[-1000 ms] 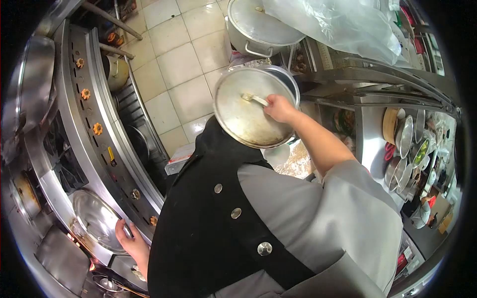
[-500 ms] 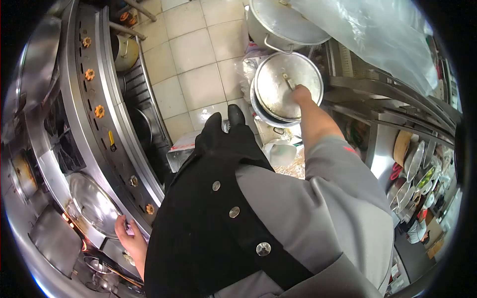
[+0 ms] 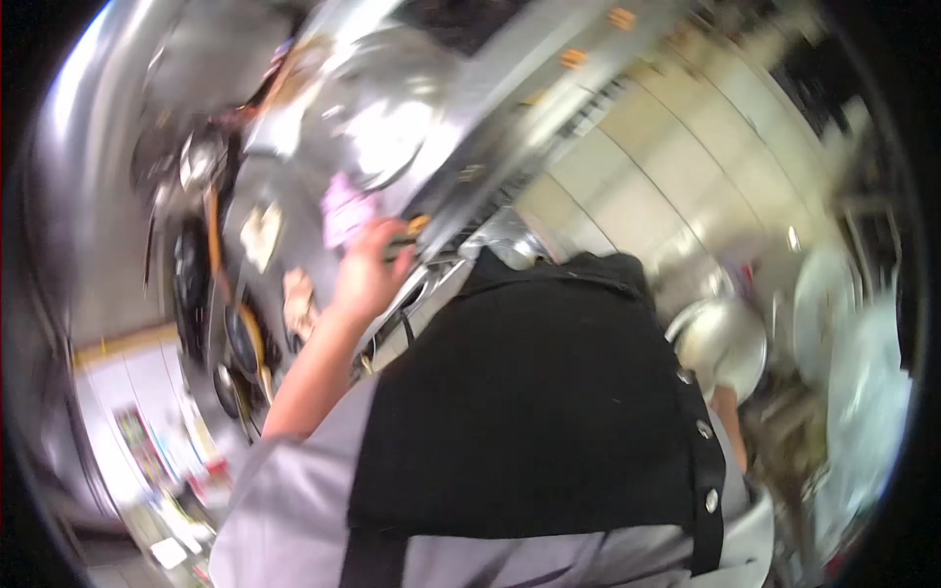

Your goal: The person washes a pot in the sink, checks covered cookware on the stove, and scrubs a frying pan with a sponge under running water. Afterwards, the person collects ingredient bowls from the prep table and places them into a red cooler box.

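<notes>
Heavy motion blur smears the view. My left hand (image 3: pixel 371 272) is raised over the stove's edge, fingers curled round something small and dark that I cannot make out. Just beyond it lies a pink cloth (image 3: pixel 347 210), beside a large shiny metal lid (image 3: pixel 387 122) on the stove. My right hand (image 3: pixel 723 397) is at the near side of a round metal pot lid (image 3: pixel 725 343), low on the right. Its fingers are blurred, but they appear closed on the lid. The black apron hides part of that arm.
Pans and long-handled utensils (image 3: pixel 240 338) lie left of my left forearm. The stove front with orange knobs (image 3: pixel 573 59) runs toward the upper right, beside the tiled floor (image 3: pixel 637 147). A large pot (image 3: pixel 823 299) and clear plastic sheeting (image 3: pixel 867 392) stand right.
My view has swung sharply toward the stove, so the stove and pot have shifted across the picture. My left hand appears farther forward, by the pink cloth. My right hand stays at the pot lid.
</notes>
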Demonstrator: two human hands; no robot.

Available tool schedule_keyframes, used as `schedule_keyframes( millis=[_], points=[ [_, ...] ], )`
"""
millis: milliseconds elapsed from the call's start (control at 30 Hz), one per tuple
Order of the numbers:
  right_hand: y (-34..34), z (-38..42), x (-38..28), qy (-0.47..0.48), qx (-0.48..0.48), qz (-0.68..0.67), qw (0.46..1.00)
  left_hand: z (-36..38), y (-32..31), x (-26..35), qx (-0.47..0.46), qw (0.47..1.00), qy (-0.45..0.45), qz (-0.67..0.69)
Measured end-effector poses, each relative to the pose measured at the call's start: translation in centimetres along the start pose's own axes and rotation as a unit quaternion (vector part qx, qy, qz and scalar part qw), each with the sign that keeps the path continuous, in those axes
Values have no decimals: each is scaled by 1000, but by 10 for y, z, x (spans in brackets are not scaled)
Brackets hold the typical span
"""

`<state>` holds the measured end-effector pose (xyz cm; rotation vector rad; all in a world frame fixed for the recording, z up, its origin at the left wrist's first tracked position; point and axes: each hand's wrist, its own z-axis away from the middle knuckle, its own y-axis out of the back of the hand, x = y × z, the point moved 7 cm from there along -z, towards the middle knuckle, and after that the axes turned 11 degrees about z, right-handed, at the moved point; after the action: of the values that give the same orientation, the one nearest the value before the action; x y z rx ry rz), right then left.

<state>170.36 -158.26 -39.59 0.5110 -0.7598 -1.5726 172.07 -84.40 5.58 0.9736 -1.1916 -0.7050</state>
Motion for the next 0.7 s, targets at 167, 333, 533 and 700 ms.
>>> schedule_keyframes(
  millis=[167,333,533,700],
  points=[
    [41,-5,-17,35,-1,40,999,49,14,-67,60,994,76,56],
    [87,-6,-72,120,-4,119,986,129,38,-156,222,965,135,20],
    [155,-12,-204,422,111,302,848,254,102,-287,415,864,280,-45],
    [226,20,-372,303,41,27,952,315,98,-364,389,823,413,-36]
  ],
)
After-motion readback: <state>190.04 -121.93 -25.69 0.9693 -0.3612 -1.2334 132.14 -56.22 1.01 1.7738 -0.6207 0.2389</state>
